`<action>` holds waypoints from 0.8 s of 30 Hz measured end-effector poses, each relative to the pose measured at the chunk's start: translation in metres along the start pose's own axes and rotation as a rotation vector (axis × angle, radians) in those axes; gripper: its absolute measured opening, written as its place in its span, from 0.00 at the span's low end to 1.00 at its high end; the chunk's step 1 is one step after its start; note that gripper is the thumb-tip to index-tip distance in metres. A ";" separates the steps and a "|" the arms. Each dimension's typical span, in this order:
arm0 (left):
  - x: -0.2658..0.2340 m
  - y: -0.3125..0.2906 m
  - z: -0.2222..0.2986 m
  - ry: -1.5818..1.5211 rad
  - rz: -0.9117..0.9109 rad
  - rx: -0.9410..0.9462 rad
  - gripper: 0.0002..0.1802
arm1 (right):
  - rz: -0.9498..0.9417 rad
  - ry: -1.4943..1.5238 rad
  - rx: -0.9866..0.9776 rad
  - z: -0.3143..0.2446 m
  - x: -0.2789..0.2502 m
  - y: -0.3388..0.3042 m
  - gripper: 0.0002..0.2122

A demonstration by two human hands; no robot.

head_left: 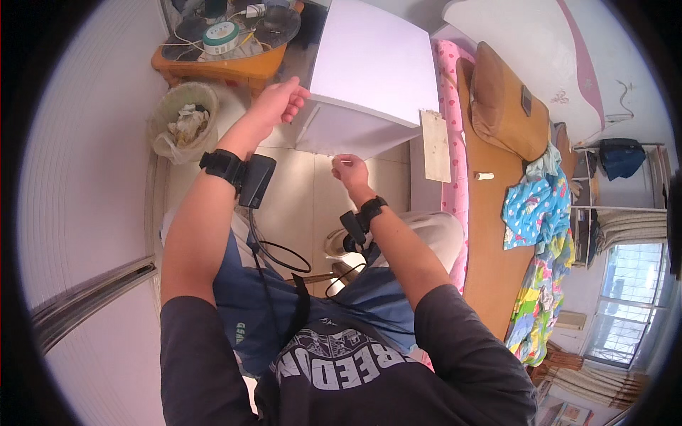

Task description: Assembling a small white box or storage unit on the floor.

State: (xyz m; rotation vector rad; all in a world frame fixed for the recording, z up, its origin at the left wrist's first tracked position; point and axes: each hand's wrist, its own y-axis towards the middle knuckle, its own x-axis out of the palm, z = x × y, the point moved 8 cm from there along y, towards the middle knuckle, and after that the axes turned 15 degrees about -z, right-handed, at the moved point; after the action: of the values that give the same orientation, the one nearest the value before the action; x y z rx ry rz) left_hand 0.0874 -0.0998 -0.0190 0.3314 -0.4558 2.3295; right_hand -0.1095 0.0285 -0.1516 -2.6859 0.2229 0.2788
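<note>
A white cabinet point(376, 64) with a flat top stands ahead of me on the tiled floor. My left hand point(278, 101) grips its upper left front corner, fingers curled around the edge. My right hand point(349, 169) is at the lower front edge of the cabinet, fingers pinched together on something small that I cannot make out. Both wrists wear black bands with small black devices and cables.
A waste bin point(182, 121) lined with a plastic bag stands at the left. Behind it is an orange low table point(226, 65) with cables and a round tin. A bed point(497, 184) with a wooden mat, brown pillow and colourful blanket runs along the right.
</note>
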 end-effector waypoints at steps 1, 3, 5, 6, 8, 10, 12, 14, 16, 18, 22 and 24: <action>-0.001 -0.001 0.000 -0.004 0.004 -0.005 0.20 | -0.005 -0.001 0.006 0.005 -0.006 0.005 0.10; -0.003 -0.001 0.003 0.011 0.030 0.014 0.20 | 0.053 -0.011 0.046 0.020 -0.020 0.009 0.11; -0.001 -0.001 0.003 0.057 0.015 0.003 0.19 | 0.041 0.034 0.144 0.036 -0.020 0.006 0.11; 0.001 0.000 0.003 0.103 -0.011 -0.001 0.19 | 0.040 0.076 0.237 0.049 -0.018 0.001 0.10; 0.001 0.004 -0.001 0.329 -0.025 -0.081 0.17 | 0.056 0.129 0.275 0.058 -0.019 -0.003 0.09; 0.003 0.009 -0.008 0.568 -0.061 -0.161 0.15 | -0.107 0.215 0.251 0.067 -0.015 0.007 0.07; 0.006 0.010 -0.021 1.235 -0.093 -0.241 0.13 | -0.160 0.292 0.257 0.068 -0.015 0.009 0.04; 0.015 0.011 -0.050 1.286 -0.237 -0.382 0.13 | 0.017 0.614 0.209 0.060 -0.019 0.000 0.04; 0.027 0.009 -0.084 1.298 -0.396 -0.536 0.12 | 0.027 0.705 0.208 0.069 -0.018 0.003 0.05; 0.046 0.014 -0.107 1.291 -0.433 -0.451 0.12 | 0.033 0.678 0.331 0.077 -0.014 -0.002 0.06; 0.083 0.022 -0.145 1.277 -0.364 -0.208 0.17 | 0.010 0.740 0.318 0.078 -0.002 -0.011 0.08; 0.093 0.025 -0.162 1.074 -0.293 -0.172 0.20 | -0.030 0.514 0.404 0.077 -0.001 -0.020 0.07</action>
State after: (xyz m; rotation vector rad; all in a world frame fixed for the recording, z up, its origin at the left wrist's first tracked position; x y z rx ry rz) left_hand -0.0122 0.0070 -0.1377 -0.8505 -0.0488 1.8255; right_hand -0.1192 0.0795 -0.2114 -2.3043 0.3477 -0.4304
